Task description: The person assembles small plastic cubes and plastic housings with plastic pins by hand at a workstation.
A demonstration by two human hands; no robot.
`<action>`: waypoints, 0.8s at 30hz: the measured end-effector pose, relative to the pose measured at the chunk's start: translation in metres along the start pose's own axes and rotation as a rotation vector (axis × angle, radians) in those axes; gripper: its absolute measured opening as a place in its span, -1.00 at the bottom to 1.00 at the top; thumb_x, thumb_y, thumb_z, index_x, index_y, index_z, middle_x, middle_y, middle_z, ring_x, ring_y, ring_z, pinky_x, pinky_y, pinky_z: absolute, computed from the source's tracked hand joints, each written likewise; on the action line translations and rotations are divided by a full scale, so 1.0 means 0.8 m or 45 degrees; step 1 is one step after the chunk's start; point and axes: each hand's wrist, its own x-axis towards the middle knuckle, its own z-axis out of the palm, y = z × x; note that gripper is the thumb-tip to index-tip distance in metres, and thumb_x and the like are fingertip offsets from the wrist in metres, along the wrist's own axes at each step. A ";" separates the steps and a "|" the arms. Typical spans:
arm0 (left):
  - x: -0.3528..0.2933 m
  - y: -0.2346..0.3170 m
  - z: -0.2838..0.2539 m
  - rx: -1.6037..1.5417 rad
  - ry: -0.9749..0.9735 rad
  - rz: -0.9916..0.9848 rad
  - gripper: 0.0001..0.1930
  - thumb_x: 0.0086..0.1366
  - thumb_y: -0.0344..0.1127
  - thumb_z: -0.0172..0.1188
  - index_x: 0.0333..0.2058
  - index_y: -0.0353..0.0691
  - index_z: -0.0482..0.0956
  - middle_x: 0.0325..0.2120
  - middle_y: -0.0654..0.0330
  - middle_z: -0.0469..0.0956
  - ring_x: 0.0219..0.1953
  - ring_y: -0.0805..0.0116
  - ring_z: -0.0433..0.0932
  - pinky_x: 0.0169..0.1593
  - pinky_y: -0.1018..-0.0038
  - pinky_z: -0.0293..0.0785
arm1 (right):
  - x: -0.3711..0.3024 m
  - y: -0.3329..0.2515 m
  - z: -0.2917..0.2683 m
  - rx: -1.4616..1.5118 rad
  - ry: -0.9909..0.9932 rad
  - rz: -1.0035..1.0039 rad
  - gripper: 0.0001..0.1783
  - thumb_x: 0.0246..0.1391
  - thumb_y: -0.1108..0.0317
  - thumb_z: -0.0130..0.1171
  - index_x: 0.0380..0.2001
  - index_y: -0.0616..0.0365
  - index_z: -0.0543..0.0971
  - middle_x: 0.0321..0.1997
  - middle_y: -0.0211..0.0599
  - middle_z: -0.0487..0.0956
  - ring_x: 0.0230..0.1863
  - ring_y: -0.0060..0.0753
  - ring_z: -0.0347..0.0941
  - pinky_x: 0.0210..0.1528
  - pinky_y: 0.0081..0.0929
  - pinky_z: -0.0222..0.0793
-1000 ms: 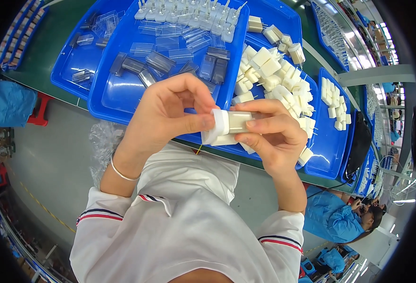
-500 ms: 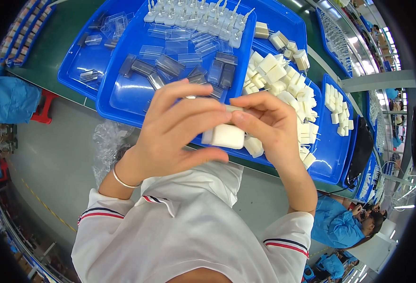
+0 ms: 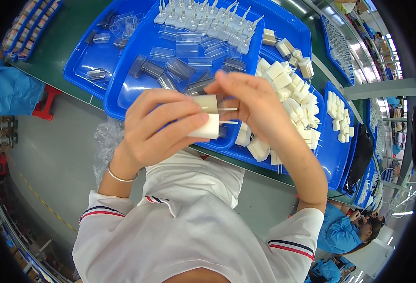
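My left hand (image 3: pixel 158 125) is closed around two white plug adapters, held one above the other. The upper adapter (image 3: pixel 206 104) and the lower adapter (image 3: pixel 209 128) both point their metal prongs to the right. My right hand (image 3: pixel 252 101) is beside those prongs, its fingers bent but apart, and I see nothing held in it. Some of its fingertips are hidden behind the upper adapter. Under both hands lies a large blue tray (image 3: pixel 130 89) with clear plastic sleeves (image 3: pixel 180 69) and, along its far side, rows of small translucent pieces with upright pins (image 3: pixel 203 19).
Right of my hands a blue tray holds a heap of white plug adapters (image 3: pixel 293 101). Another blue tray (image 3: pixel 333 160) with white blocks lies farther right, near a black bag (image 3: pixel 360 141). A clear plastic bag (image 3: pixel 109 141) hangs near the table edge. A co-worker in blue (image 3: pixel 342 231) sits at right.
The adapters have turned in my left hand, so their prongs now show pointing right. My right hand has moved off the adapters, its fingers lifting upward. The view has shifted slightly.
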 end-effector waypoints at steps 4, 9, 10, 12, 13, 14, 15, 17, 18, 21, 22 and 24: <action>0.006 0.007 -0.004 -0.145 0.059 -0.256 -0.62 -0.17 -0.35 0.36 -0.30 -0.29 0.51 -0.36 0.11 0.50 -0.36 0.21 0.47 -0.32 0.46 0.42 | 0.049 -0.008 -0.012 -0.666 0.148 -0.270 -0.70 0.06 0.17 0.04 -0.40 0.23 0.53 -0.47 -0.26 0.55 -0.50 -0.51 0.49 -0.47 -0.57 0.38; -0.005 0.010 0.001 -0.386 0.159 -0.562 -0.67 -0.01 -0.41 0.27 -0.24 -0.35 0.46 -0.34 0.04 0.49 -0.32 0.27 0.46 -0.25 0.52 0.37 | 0.084 -0.016 0.001 -1.835 0.269 -0.806 -0.80 -0.14 0.31 0.14 -0.37 0.08 0.57 -0.36 -0.19 0.57 -0.37 -0.15 0.49 -0.28 -0.33 0.40; -0.006 0.012 0.001 -0.463 0.173 -0.647 -0.69 0.02 -0.42 0.24 -0.22 -0.36 0.45 -0.34 0.05 0.48 -0.31 0.32 0.46 -0.23 0.54 0.35 | 0.086 -0.021 0.004 -1.890 0.213 -0.596 -0.80 -0.14 0.31 0.13 -0.38 0.09 0.58 -0.35 -0.19 0.57 -0.34 -0.15 0.50 -0.24 -0.30 0.40; -0.008 0.016 -0.001 -0.559 0.194 -0.725 -0.70 0.05 -0.43 0.22 -0.21 -0.36 0.44 -0.34 0.09 0.47 -0.30 0.37 0.45 -0.20 0.55 0.33 | 0.088 -0.028 0.009 -1.929 0.187 -0.549 -0.79 -0.15 0.31 0.12 -0.38 0.10 0.58 -0.33 -0.18 0.56 -0.30 -0.14 0.49 -0.21 -0.28 0.39; -0.008 0.018 -0.002 -0.661 0.211 -0.801 -0.70 0.07 -0.44 0.20 -0.20 -0.36 0.43 -0.33 0.13 0.47 -0.28 0.41 0.43 -0.18 0.57 0.32 | 0.089 -0.030 0.011 -1.968 0.167 -0.496 -0.77 -0.16 0.30 0.10 -0.37 0.12 0.58 -0.30 -0.17 0.56 -0.26 -0.14 0.48 -0.19 -0.26 0.38; -0.009 0.019 -0.002 -0.658 0.212 -0.800 -0.70 0.07 -0.44 0.20 -0.20 -0.36 0.43 -0.33 0.13 0.47 -0.28 0.41 0.43 -0.18 0.57 0.32 | 0.089 -0.030 0.013 -1.968 0.165 -0.500 -0.77 -0.16 0.30 0.10 -0.37 0.12 0.58 -0.30 -0.17 0.56 -0.26 -0.14 0.48 -0.19 -0.26 0.38; -0.009 0.019 -0.002 -0.706 0.241 -0.842 -0.71 0.07 -0.45 0.19 -0.20 -0.36 0.42 -0.33 0.16 0.46 -0.28 0.43 0.43 -0.18 0.58 0.32 | 0.090 -0.030 0.015 -2.051 0.128 -0.493 -0.75 -0.20 0.32 0.10 -0.37 0.11 0.58 -0.26 -0.12 0.54 -0.22 -0.11 0.47 -0.18 -0.22 0.38; -0.009 0.020 -0.003 -0.753 0.269 -0.881 -0.71 0.08 -0.46 0.19 -0.19 -0.36 0.41 -0.33 0.18 0.45 -0.27 0.45 0.42 -0.17 0.59 0.32 | 0.092 -0.032 0.021 -2.132 0.092 -0.487 -0.73 -0.24 0.33 0.11 -0.36 0.10 0.58 -0.22 -0.07 0.52 -0.18 -0.08 0.47 -0.17 -0.19 0.38; -0.009 0.021 -0.003 -0.740 0.269 -0.888 -0.71 0.08 -0.47 0.19 -0.19 -0.36 0.41 -0.33 0.18 0.45 -0.27 0.46 0.42 -0.17 0.59 0.32 | 0.093 -0.035 0.024 -2.145 0.055 -0.407 -0.72 -0.24 0.31 0.10 -0.35 0.10 0.58 -0.18 -0.09 0.51 -0.16 -0.08 0.46 -0.16 -0.18 0.38; -0.012 0.020 -0.002 -0.711 0.270 -0.901 -0.70 0.07 -0.48 0.20 -0.19 -0.36 0.41 -0.32 0.18 0.45 -0.26 0.46 0.43 -0.16 0.59 0.32 | 0.097 -0.033 0.022 -2.117 0.016 -0.297 -0.68 -0.23 0.29 0.09 -0.32 0.13 0.56 -0.18 -0.11 0.50 -0.15 -0.10 0.45 -0.15 -0.22 0.37; -0.014 0.020 -0.001 -0.696 0.269 -0.909 -0.69 0.06 -0.48 0.21 -0.19 -0.35 0.41 -0.31 0.18 0.45 -0.25 0.46 0.43 -0.15 0.60 0.32 | 0.099 -0.031 0.020 -2.077 0.013 -0.267 -0.66 -0.24 0.29 0.09 -0.30 0.16 0.54 -0.22 -0.11 0.51 -0.16 -0.11 0.44 -0.14 -0.26 0.36; -0.017 0.020 0.000 -0.710 0.283 -0.946 -0.69 0.05 -0.49 0.21 -0.19 -0.35 0.41 -0.30 0.18 0.46 -0.24 0.46 0.43 -0.14 0.59 0.33 | 0.104 -0.028 0.016 -2.032 0.017 -0.289 -0.67 -0.24 0.28 0.10 -0.32 0.16 0.55 -0.23 -0.11 0.51 -0.16 -0.11 0.44 -0.14 -0.27 0.36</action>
